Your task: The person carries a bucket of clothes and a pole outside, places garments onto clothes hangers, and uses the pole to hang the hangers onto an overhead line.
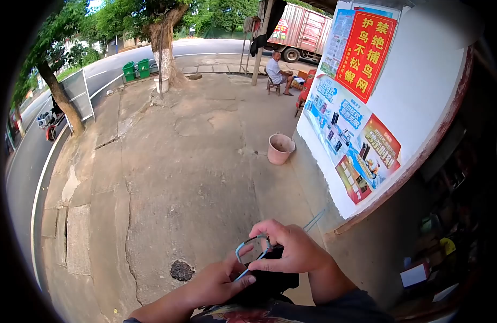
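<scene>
Cord [238, 252] looped near, right hand [297, 252] pinching it, left hand [216, 283] holding its lower end; shaping step, I judge; next move calls for steady tension

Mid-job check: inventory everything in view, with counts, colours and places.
Cord: one, light blue, bottom centre
Unclear item: one, black, below cord
Patch: one, dark, lower left
Wall: one, white, right
Bucket: one, pink, beside wall
Posters: several, red and blue, on wall
Bins: two, green, left background
Trees: several, green, upper left
Truck: one, reddish, background
Motorcycle: one, partly red, far left
Seated person: one, white top, background
Left hand: one, bare, at cord
Right hand: one, bare, at cord
</scene>
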Action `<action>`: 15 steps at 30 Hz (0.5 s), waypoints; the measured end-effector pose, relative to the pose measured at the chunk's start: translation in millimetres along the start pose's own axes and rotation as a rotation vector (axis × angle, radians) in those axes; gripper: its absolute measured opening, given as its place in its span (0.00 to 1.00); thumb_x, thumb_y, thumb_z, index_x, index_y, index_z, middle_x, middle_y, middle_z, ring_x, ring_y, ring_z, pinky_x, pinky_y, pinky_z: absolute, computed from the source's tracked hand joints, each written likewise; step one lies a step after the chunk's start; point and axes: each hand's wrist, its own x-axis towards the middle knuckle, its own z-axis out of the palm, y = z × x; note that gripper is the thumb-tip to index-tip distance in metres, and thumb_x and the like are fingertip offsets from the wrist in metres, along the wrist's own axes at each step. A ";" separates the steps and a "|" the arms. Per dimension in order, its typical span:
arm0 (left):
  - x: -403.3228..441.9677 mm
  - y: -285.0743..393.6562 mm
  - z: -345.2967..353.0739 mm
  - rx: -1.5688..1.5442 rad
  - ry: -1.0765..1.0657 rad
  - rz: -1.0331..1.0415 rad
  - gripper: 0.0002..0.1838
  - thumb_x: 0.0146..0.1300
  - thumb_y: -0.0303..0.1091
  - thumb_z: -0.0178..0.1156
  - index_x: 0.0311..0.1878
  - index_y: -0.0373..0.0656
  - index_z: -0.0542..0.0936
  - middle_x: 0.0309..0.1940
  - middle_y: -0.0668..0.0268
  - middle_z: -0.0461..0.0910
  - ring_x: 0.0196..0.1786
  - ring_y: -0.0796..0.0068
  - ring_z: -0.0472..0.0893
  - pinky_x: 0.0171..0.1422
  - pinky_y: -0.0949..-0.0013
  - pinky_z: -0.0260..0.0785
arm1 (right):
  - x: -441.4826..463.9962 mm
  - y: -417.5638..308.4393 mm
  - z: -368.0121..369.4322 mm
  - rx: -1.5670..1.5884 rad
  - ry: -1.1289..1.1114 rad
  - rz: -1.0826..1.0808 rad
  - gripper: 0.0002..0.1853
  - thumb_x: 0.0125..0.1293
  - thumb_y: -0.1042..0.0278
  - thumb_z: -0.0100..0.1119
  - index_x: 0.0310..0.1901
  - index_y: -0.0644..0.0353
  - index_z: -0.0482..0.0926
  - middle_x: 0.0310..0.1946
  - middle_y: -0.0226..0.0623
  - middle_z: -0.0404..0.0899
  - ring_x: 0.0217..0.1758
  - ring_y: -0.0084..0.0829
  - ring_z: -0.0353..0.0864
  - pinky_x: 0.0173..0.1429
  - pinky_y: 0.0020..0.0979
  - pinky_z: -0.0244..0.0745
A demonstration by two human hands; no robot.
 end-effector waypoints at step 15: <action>196.2 -20.8 -128.5 -0.705 0.222 -0.049 0.12 0.74 0.35 0.53 0.56 0.46 0.68 0.20 0.76 0.67 0.19 0.87 0.64 0.22 0.79 0.54 | 241.9 168.4 -61.2 0.312 0.113 -0.353 0.26 0.65 0.45 0.61 0.52 0.60 0.77 0.29 0.37 0.79 0.30 0.28 0.79 0.35 0.29 0.70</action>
